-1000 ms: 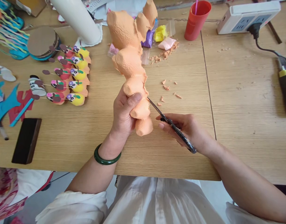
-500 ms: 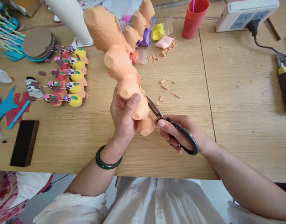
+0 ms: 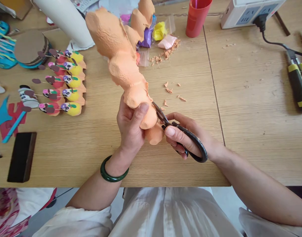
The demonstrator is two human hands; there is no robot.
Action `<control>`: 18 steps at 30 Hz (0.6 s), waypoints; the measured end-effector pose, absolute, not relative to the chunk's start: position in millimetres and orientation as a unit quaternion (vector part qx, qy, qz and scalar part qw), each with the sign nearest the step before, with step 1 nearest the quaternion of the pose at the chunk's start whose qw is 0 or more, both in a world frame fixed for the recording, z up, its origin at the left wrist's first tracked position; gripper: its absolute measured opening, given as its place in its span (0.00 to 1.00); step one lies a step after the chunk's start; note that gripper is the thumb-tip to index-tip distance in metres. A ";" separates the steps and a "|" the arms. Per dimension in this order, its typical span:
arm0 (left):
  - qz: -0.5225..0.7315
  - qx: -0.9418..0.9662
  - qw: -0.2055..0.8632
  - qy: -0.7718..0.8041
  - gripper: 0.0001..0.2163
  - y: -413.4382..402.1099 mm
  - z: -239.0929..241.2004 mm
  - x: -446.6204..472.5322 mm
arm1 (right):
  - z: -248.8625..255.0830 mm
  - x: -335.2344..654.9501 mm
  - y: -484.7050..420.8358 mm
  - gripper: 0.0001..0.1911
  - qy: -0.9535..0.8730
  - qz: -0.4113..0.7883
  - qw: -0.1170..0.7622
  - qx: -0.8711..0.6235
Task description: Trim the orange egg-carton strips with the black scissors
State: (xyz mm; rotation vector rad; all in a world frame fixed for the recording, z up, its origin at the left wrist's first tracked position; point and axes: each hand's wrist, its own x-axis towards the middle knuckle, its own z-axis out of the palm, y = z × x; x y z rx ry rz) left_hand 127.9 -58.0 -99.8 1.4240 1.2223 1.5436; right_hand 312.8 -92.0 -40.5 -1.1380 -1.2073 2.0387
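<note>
My left hand [image 3: 131, 126] is closed around the lower part of an orange piece of egg carton [image 3: 127, 72], its thumb pressed on one of the bumps. The carton slants up and to the left above the table, its cups bulging toward me. In my right hand [image 3: 188, 135] is a pair of black-handled scissors [image 3: 199, 146], with fingers through the loops. The blades lie against the carton's right edge, just beside my left thumb; their tips are partly hidden by it. Small orange scraps [image 3: 168, 89] lie on the table beyond the scissors.
To the left stands a decorated carton row [image 3: 73, 82] with red and yellow figures. A dark block [image 3: 22, 157] lies at the front left. Clay packets [image 3: 159, 31], a red cup [image 3: 197, 18] and a power strip [image 3: 251, 13] sit at the back. Pliers [image 3: 298, 82] lie at right.
The scissors have shifted slightly up and left along the carton's edge, and their handles have come closer together. The whole view has moved a little, so the table things sit further left.
</note>
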 end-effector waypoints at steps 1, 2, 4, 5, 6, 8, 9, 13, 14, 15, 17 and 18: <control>0.590 0.556 0.351 0.469 0.16 -57.7 -101.7 127.0 | -40.8 312.6 -91.9 0.32 -0.442 0.752 0.251 -0.419; 0.589 0.559 0.354 0.464 0.16 -57.2 -103.3 125.9 | -41.1 312.6 -91.8 0.32 -0.440 0.754 0.247 -0.420; 0.592 0.556 0.363 0.456 0.16 -56.4 -105.2 123.8 | -41.6 312.7 -91.4 0.32 -0.436 0.758 0.245 -0.420; 0.594 0.553 0.367 0.454 0.16 -56.1 -105.6 123.1 | -41.8 312.8 -91.3 0.32 -0.431 0.761 0.247 -0.417; 0.595 0.551 0.371 0.453 0.16 -55.9 -105.7 122.9 | -41.9 312.9 -91.2 0.31 -0.426 0.766 0.250 -0.412; 0.598 0.547 0.375 0.451 0.16 -55.9 -104.9 123.7 | -42.0 313.4 -91.1 0.30 -0.417 0.773 0.257 -0.404; 0.600 0.544 0.377 0.450 0.16 -56.1 -103.9 124.7 | -42.0 313.8 -91.0 0.29 -0.416 0.772 0.260 -0.404; 0.607 0.540 0.366 0.454 0.19 -57.6 -98.6 130.1 | -42.5 315.5 -90.8 0.29 -0.454 0.744 0.253 -0.420; 0.610 0.541 0.360 0.454 0.19 -58.2 -97.4 131.2 | -42.5 315.6 -90.9 0.29 -0.470 0.731 0.252 -0.425; 0.612 0.544 0.353 0.453 0.20 -58.9 -96.5 132.1 | -42.3 315.5 -91.0 0.30 -0.485 0.719 0.253 -0.429; 0.614 0.549 0.345 0.451 0.20 -60.4 -95.6 133.2 | -41.4 315.0 -91.5 0.31 -0.504 0.696 0.258 -0.441; 0.612 0.551 0.342 0.452 0.20 -61.1 -95.6 133.5 | -40.6 314.7 -91.6 0.31 -0.508 0.689 0.260 -0.448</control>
